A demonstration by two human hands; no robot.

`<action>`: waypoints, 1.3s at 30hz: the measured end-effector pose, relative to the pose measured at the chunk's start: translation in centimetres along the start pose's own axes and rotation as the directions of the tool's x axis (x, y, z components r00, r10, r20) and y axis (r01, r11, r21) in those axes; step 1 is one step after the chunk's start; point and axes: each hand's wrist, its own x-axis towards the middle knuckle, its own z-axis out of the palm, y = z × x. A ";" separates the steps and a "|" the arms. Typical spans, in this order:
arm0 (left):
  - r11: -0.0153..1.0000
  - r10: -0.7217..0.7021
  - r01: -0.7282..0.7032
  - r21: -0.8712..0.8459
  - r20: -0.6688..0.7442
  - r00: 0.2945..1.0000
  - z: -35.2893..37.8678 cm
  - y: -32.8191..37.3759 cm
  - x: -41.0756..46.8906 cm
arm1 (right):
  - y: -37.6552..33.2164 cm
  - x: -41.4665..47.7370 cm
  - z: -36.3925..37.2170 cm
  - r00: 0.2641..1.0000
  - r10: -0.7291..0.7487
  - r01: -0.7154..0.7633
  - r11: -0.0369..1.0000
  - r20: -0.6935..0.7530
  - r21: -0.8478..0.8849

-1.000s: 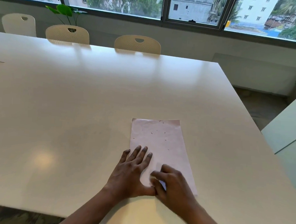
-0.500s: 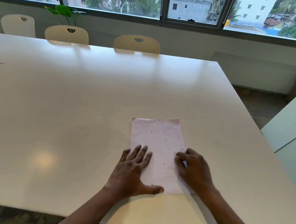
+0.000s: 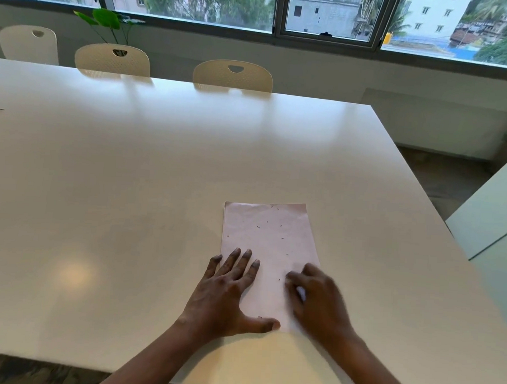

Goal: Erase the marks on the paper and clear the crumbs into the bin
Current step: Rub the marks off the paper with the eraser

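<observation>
A pale pink sheet of paper [image 3: 268,240] lies flat on the white table [image 3: 128,184] near its front edge. Small dark eraser crumbs [image 3: 258,227] are scattered over its upper half. My left hand [image 3: 228,294] rests flat, fingers spread, on the sheet's lower left corner. My right hand [image 3: 316,302] is blurred over the sheet's lower right part, fingers curled around a small white eraser [image 3: 300,292] that touches the paper. No bin is in view.
Three cream chairs [image 3: 232,74] stand along the table's far side, with a green plant [image 3: 108,19] behind them below the windows. A pale cabinet [image 3: 494,212] stands to the right of the table. The table's front edge is just below my wrists.
My right hand with the eraser swept from the sheet's lower middle to its right edge and is now back slightly inward. My left hand has stayed flat in place.
</observation>
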 end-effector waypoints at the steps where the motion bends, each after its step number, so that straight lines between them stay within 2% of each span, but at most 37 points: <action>1: 1.000 0.004 -0.004 0.004 -0.001 1.000 0.1 0.0 0.0 | -1.2 -1.0 0.4 0.995 -0.059 0.055 0.997 0.083 0.050; 3: 1.000 0.008 -0.008 0.008 -0.009 1.000 0.1 -0.1 0.0 | -1.6 -1.9 0.4 0.976 -0.130 0.116 0.989 0.177 0.087; 5: 1.000 0.004 -0.004 0.006 -0.006 1.000 0.2 -0.1 0.0 | 0.0 -0.8 -0.2 0.994 -0.069 0.067 0.997 0.086 0.025; 7: 1.000 -0.003 0.003 0.004 -0.004 1.000 0.1 -0.1 0.0 | 2.1 0.4 -1.1 0.997 0.054 -0.058 0.994 -0.052 -0.088; 9: 1.000 -0.005 0.005 0.004 -0.006 1.000 0.0 0.0 0.0 | 2.4 0.5 -1.2 0.990 0.095 -0.107 0.987 -0.101 -0.122; 14: 1.000 0.008 -0.008 0.018 -0.003 1.000 0.1 -0.1 0.0 | -1.5 -2.2 -0.1 0.980 -0.115 0.109 0.993 0.161 0.044; 16: 1.000 0.004 -0.004 0.015 0.001 1.000 0.1 -0.1 0.0 | -0.1 -1.0 -0.7 0.993 -0.060 0.065 0.996 0.100 -0.053; 18: 1.000 0.000 0.000 0.011 0.002 1.000 0.1 0.0 0.0 | 1.8 0.5 -1.6 0.998 0.061 -0.064 0.986 -0.029 -0.151; 20: 1.000 -0.003 0.003 0.014 0.005 1.000 0.1 0.0 0.0 | 1.9 0.5 -1.5 0.994 0.088 -0.098 0.984 -0.071 -0.152; 23: 1.000 -0.001 0.001 0.006 0.000 1.000 0.1 0.0 0.0 | -1.2 -1.7 -0.3 0.993 -0.058 0.062 0.997 0.103 -0.039; 25: 1.000 -0.002 0.002 -0.003 -0.013 1.000 0.1 0.0 0.0 | -1.3 -2.1 -0.4 0.980 -0.096 0.098 0.995 0.176 -0.005; 29: 1.000 -0.008 0.008 -0.006 -0.013 1.000 0.1 0.0 -0.1 | 2.4 0.3 -1.8 0.992 0.107 -0.117 0.983 -0.072 -0.139; 30: 1.000 -0.009 0.009 -0.008 -0.017 1.000 0.1 0.0 -0.1 | 2.5 0.3 -1.8 0.987 0.128 -0.140 0.981 -0.095 -0.137; 32: 1.000 -0.007 0.007 -0.005 -0.018 1.000 0.1 0.0 -0.1 | 0.9 -0.8 -1.1 0.997 0.058 -0.062 0.994 -0.043 -0.094; 35: 1.000 0.001 -0.001 -0.011 -0.025 1.000 0.1 0.0 -0.1 | -1.3 -2.9 -0.3 0.987 -0.095 0.097 0.995 0.130 -0.010; 37: 1.000 -0.001 0.001 -0.009 -0.007 1.000 0.0 0.0 -0.1 | -0.1 -2.1 -0.9 0.993 -0.069 0.076 0.995 0.097 -0.067; 39: 1.000 -0.003 0.003 0.000 -0.001 1.000 0.0 0.1 -0.1 | 1.7 -0.9 -1.6 0.999 0.026 -0.029 0.992 -0.027 -0.123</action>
